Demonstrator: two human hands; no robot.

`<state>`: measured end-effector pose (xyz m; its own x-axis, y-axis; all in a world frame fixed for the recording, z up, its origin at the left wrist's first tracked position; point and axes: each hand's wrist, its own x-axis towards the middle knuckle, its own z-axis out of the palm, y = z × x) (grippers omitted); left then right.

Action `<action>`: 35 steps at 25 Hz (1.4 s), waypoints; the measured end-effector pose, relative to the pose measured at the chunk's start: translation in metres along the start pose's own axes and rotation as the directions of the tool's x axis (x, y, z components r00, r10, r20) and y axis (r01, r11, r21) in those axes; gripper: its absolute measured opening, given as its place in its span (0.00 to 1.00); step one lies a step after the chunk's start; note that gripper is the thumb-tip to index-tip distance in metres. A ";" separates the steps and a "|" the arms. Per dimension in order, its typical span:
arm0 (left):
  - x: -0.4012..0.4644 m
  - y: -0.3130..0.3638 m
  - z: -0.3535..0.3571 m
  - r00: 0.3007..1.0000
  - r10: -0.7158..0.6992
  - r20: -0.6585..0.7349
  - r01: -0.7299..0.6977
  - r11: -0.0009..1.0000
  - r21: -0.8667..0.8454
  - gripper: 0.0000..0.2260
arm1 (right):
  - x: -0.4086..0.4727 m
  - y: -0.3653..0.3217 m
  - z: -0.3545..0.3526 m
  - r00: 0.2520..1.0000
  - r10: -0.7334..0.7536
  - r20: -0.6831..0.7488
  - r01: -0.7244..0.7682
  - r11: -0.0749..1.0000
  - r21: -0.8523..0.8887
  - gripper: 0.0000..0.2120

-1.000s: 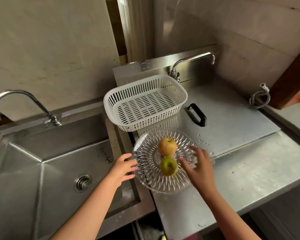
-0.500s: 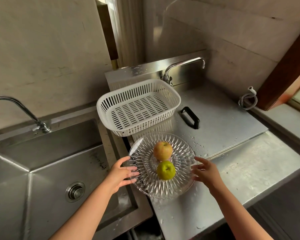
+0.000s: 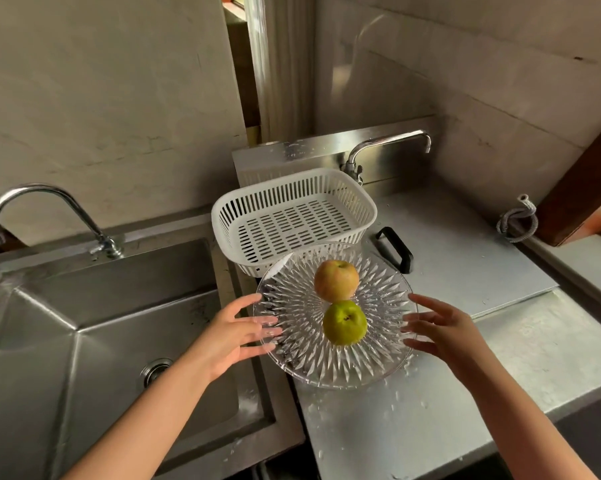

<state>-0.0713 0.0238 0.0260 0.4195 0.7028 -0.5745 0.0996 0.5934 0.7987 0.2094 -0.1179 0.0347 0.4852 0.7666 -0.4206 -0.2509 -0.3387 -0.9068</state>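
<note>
A clear cut-glass plate carries a reddish-yellow apple at its far side and a green apple just nearer me. My left hand holds the plate's left rim, thumb above and fingers showing through the glass from below. My right hand holds the right rim the same way. The plate sits between the sink and the counter, and its far edge overlaps the white basket.
An empty white slotted basket stands just behind the plate. A steel sink with a tap lies to the left. On the right a metal cover with a black handle lies below a second tap. The counter is wet.
My right hand moved from over the apples to the plate's right rim. Both hands now hold the plate, which appears higher and closer to me.
</note>
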 end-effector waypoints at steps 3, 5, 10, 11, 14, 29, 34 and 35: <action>-0.003 0.019 0.000 1.000 0.027 0.009 -0.027 0.999 -0.022 0.22 | 0.005 -0.021 0.002 0.999 -0.024 0.032 0.024 1.000 -0.004 0.20; -0.002 0.031 -0.001 0.999 0.044 -0.004 -0.044 0.999 -0.032 0.22 | 0.013 -0.035 0.005 0.998 -0.031 0.062 0.033 0.999 -0.018 0.20; 0.012 0.065 -0.006 0.996 0.062 -0.058 -0.065 0.996 -0.053 0.24 | 0.052 -0.073 0.025 0.994 -0.041 0.104 0.050 0.995 -0.083 0.21; 0.017 0.074 -0.007 0.995 0.070 -0.073 -0.074 0.996 -0.052 0.24 | 0.064 -0.082 0.032 0.993 -0.039 0.113 0.048 0.995 -0.082 0.21; 0.035 0.101 -0.013 0.989 0.091 -0.119 -0.095 0.995 -0.028 0.24 | 0.097 -0.102 0.054 0.992 -0.033 0.120 0.042 0.996 -0.074 0.21; 0.167 0.135 -0.032 0.934 -0.024 -0.357 0.022 1.000 -0.011 0.25 | 0.245 -0.111 0.111 0.993 0.086 0.083 -0.060 0.959 -0.277 0.21; 0.179 0.124 -0.033 0.926 -0.040 -0.376 0.034 0.999 -0.022 0.23 | 0.259 -0.104 0.111 0.992 0.101 0.079 -0.069 0.941 -0.332 0.20; 0.180 0.123 -0.034 0.926 -0.040 -0.377 0.034 0.999 -0.022 0.23 | 0.260 -0.103 0.111 0.992 0.100 0.079 -0.068 0.940 -0.334 0.20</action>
<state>-0.0137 0.2367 0.0146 0.0445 0.7743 -0.6312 0.0936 0.6258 0.7743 0.2685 0.1769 0.0219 0.3900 0.7696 -0.5056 0.0105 -0.5527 -0.8333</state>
